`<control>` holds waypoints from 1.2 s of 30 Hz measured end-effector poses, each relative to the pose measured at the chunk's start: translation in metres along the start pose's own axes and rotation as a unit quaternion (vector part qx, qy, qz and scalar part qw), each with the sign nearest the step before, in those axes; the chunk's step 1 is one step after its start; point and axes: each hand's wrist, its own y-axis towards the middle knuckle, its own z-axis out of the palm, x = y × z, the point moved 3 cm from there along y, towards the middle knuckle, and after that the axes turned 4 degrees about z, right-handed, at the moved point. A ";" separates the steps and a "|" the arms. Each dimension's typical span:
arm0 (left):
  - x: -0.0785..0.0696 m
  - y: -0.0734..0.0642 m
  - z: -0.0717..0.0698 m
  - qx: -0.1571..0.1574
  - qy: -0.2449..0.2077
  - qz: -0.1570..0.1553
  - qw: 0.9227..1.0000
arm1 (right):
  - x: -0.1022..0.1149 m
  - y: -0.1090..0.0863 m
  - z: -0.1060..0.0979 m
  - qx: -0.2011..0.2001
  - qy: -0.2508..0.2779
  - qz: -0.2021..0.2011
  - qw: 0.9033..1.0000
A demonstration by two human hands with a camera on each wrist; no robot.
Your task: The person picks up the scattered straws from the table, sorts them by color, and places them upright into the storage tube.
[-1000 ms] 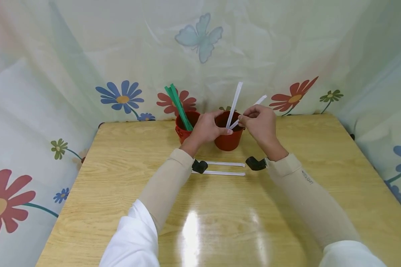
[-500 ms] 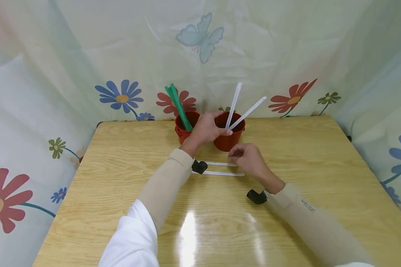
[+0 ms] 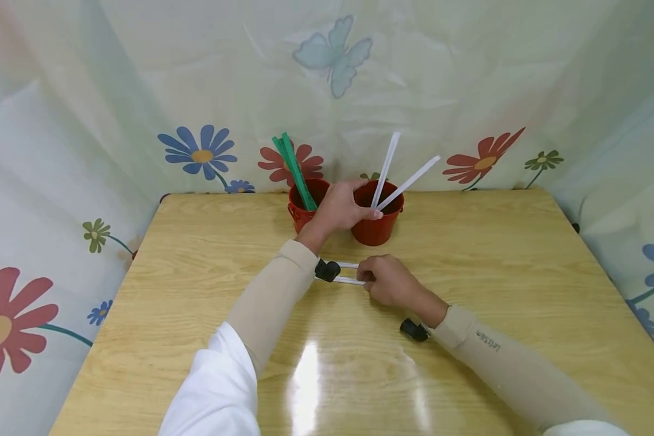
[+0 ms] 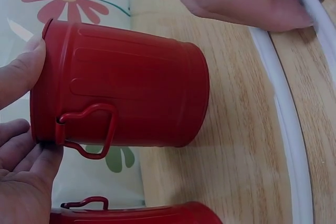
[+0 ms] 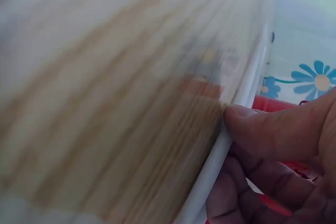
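My left hand point(image 3: 342, 209) grips the rim of the right red bucket point(image 3: 375, 232), thumb and fingers on either side of its mouth. Two white paper-wrapped straws lean in that bucket, one steep straw point(image 3: 386, 169) and one slanting straw point(image 3: 411, 181). Closer to me, my right hand point(image 3: 389, 280) pinches the front wrapped straw point(image 5: 215, 166) between thumb and fingers, low over the table. Behind it lies a second white wrapped straw point(image 4: 286, 114), partly covered by the right hand in the left wrist view.
To the left stands another red bucket point(image 3: 298, 217) holding green wrapped straws point(image 3: 296, 169), partly behind my left hand. The wooden table point(image 3: 207, 303) ends at a flowered cloth backdrop point(image 3: 240, 79). A black wrist camera point(image 3: 327, 270) hides the straws' left ends.
My right hand has let go of the slanting straw in the right bucket, come down toward me and taken hold of the front straw. The left hand stays on the bucket's rim.
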 end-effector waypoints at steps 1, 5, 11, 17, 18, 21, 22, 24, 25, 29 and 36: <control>0.000 0.000 0.000 0.002 0.002 -0.002 1.000 | 0.000 0.000 0.001 0.009 -0.009 -0.009 1.000; 0.000 -0.001 0.001 0.001 0.004 -0.007 1.000 | 0.001 -0.001 0.004 0.037 -0.056 -0.049 0.997; -0.002 0.000 -0.001 -0.002 0.008 0.002 1.000 | -0.002 -0.002 -0.002 0.076 -0.089 -0.062 0.991; -0.001 0.001 -0.001 -0.009 0.010 0.001 1.000 | -0.011 -0.010 -0.013 0.076 -0.115 -0.091 0.986; -0.001 0.001 -0.001 -0.008 0.009 0.000 1.000 | -0.013 -0.012 -0.015 0.074 -0.119 -0.098 0.985; 0.000 0.001 0.000 -0.003 0.008 -0.004 1.000 | -0.020 -0.019 -0.021 0.067 -0.127 -0.117 0.983; 0.000 0.001 0.001 -0.001 0.005 -0.004 1.000 | -0.022 -0.022 -0.023 0.064 -0.127 -0.121 0.982; -0.001 0.002 0.002 0.002 0.003 -0.004 1.000 | -0.026 -0.027 -0.027 0.054 -0.122 -0.135 0.982; -0.001 0.001 0.002 0.002 0.004 -0.005 1.000 | -0.028 -0.030 -0.028 0.047 -0.119 -0.145 0.981; -0.001 -0.001 0.003 0.003 0.009 -0.013 1.000 | -0.035 -0.041 -0.033 0.011 -0.099 -0.177 0.979; -0.001 -0.001 0.003 -0.005 0.005 -0.007 1.000 | -0.036 -0.052 -0.049 -0.079 -0.021 -0.215 0.973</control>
